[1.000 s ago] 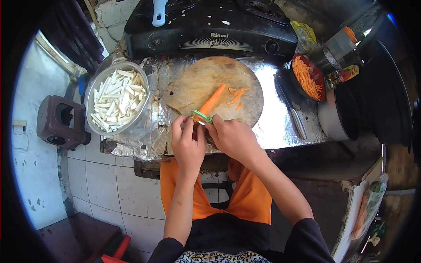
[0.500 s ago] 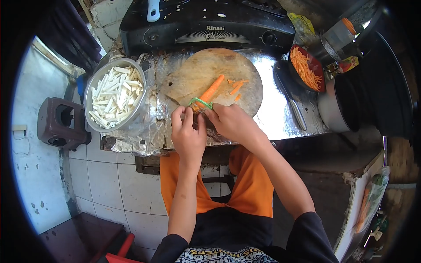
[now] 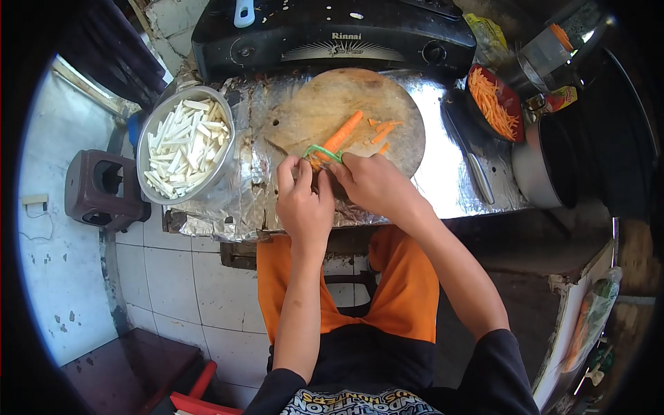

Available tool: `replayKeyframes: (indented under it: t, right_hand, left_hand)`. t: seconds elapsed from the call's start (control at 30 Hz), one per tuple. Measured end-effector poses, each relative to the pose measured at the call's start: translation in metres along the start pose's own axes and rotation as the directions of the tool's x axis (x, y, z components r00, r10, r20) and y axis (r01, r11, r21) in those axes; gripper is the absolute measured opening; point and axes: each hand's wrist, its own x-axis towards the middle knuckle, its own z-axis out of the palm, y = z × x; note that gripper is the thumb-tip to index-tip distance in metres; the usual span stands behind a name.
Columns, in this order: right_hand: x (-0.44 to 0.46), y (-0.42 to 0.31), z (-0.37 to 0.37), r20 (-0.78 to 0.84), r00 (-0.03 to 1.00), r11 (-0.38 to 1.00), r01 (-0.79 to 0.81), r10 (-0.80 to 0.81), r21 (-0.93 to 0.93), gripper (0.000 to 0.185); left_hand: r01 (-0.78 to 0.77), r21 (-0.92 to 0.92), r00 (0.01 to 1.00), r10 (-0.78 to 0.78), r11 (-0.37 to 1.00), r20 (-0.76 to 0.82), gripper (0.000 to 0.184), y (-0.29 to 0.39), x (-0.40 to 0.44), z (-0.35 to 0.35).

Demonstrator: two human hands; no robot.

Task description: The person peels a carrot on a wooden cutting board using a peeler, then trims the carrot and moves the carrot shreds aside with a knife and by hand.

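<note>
An orange carrot (image 3: 344,131) lies slanted on the round wooden cutting board (image 3: 308,104), its far tip pointing up and right. A green peeler (image 3: 323,149) crosses the carrot near its close end. My right hand (image 3: 379,181) is closed at the right side of the peeler, its fingers bent inward. My left hand (image 3: 305,200) is closed around the carrot's near end, which the fingers partly hide. Several cut carrot pieces (image 3: 384,131) lie on the board to the right of the carrot.
A metal bowl of white vegetable sticks (image 3: 188,146) stands left. To the right are a knife (image 3: 478,176), a red bowl of carrot strips (image 3: 492,104) and a pot (image 3: 532,166). A black gas stove (image 3: 332,34) stands behind the board. A brown stool (image 3: 104,187) is at far left.
The view has shifted slightly, so most things sit a little farther right. Both hands stay at the carrot's near end, and the peeler remains across it.
</note>
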Motion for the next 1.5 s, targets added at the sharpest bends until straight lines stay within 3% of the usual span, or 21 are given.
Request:
replayKeyframes:
  t: [0.13, 0.23, 0.33, 0.4, 0.53, 0.6, 0.73, 0.9, 0.97, 1.0, 1.1, 1.3, 1.43, 1.47, 1.5]
  right_hand:
    - [0.000, 0.003, 0.000, -0.007, 0.999, 0.999, 0.033, -0.033, -0.003, 0.037]
    - [0.006, 0.008, -0.002, -0.023, 1.000, 1.000, 0.016, -0.016, -0.019, 0.036]
    - [0.011, 0.008, -0.005, -0.019, 1.000, 0.998, -0.010, 0.009, -0.068, 0.036]
    - [0.012, 0.013, -0.009, -0.023, 0.999, 0.993, -0.029, 0.026, -0.114, 0.037]
    - [0.021, 0.018, -0.010, 0.001, 0.998, 0.990, -0.066, 0.067, -0.125, 0.040]
    - [0.021, 0.022, -0.011, 0.001, 0.997, 0.989, -0.074, 0.075, -0.128, 0.040]
    - [0.030, 0.034, -0.026, -0.076, 0.989, 0.975, -0.139, 0.128, -0.173, 0.041]
    - [0.040, 0.049, -0.026, -0.148, 0.980, 0.963, -0.160, 0.130, -0.216, 0.042]
    - [0.036, 0.046, -0.036, -0.175, 0.937, 0.922, -0.334, 0.302, -0.197, 0.041]
    - [0.030, 0.050, -0.042, -0.179, 0.934, 0.919, -0.342, 0.309, -0.199, 0.041]
    - [0.025, 0.055, -0.056, -0.127, 0.941, 0.916, -0.335, 0.314, -0.219, 0.041]
    - [-0.006, 0.034, -0.067, -0.204, 0.894, 0.916, -0.395, 0.400, 0.066, 0.039]
    - [-0.027, 0.036, -0.067, -0.264, 0.934, 0.967, -0.255, 0.241, -0.019, 0.031]
    - [-0.030, 0.033, -0.069, -0.365, 0.898, 0.964, -0.267, 0.247, -0.007, 0.027]
    - [-0.031, 0.029, -0.064, -0.362, 0.900, 0.965, -0.262, 0.242, -0.007, 0.027]
  left_hand:
    - [0.051, -0.056, 0.999, -0.051, 0.997, 0.010, 0.029, 0.006, 0.000, 0.001]
    - [-0.064, 0.053, 0.997, 0.066, 0.996, -0.039, 0.028, 0.000, 0.001, 0.002]
    - [-0.037, 0.030, 0.999, 0.038, 0.999, -0.035, 0.026, 0.006, 0.003, 0.001]
    - [0.073, -0.021, 0.997, -0.073, 0.997, 0.002, 0.028, 0.011, 0.001, 0.000]
    - [0.073, -0.003, 0.997, -0.073, 0.997, 0.007, 0.028, 0.009, 0.001, 0.000]
    - [-0.044, 0.059, 0.998, 0.047, 0.997, -0.051, 0.026, 0.004, 0.000, 0.003]
    - [-0.061, 0.051, 0.996, 0.064, 0.997, -0.058, 0.026, 0.003, -0.001, 0.003]
    - [0.047, 0.003, 0.999, -0.048, 0.999, 0.015, 0.029, 0.010, -0.001, -0.001]
    - [0.105, -0.038, 0.994, -0.104, 0.994, 0.036, 0.029, 0.013, -0.001, -0.005]
    - [0.160, -0.083, 0.986, -0.155, 0.984, 0.061, 0.029, 0.015, -0.001, -0.006]
    - [0.027, 0.021, 1.000, -0.027, 0.999, 0.003, 0.029, 0.010, -0.002, -0.002]
    - [0.072, -0.064, 0.997, -0.072, 0.995, -0.007, 0.028, 0.007, -0.003, -0.001]
    - [0.046, -0.086, 0.998, -0.050, 0.995, -0.049, 0.029, 0.000, -0.006, 0.005]
    - [0.046, -0.088, 0.997, -0.051, 0.995, -0.051, 0.029, 0.001, -0.006, 0.005]
    - [0.053, -0.113, 0.998, -0.056, 0.992, -0.028, 0.030, 0.004, -0.006, 0.001]
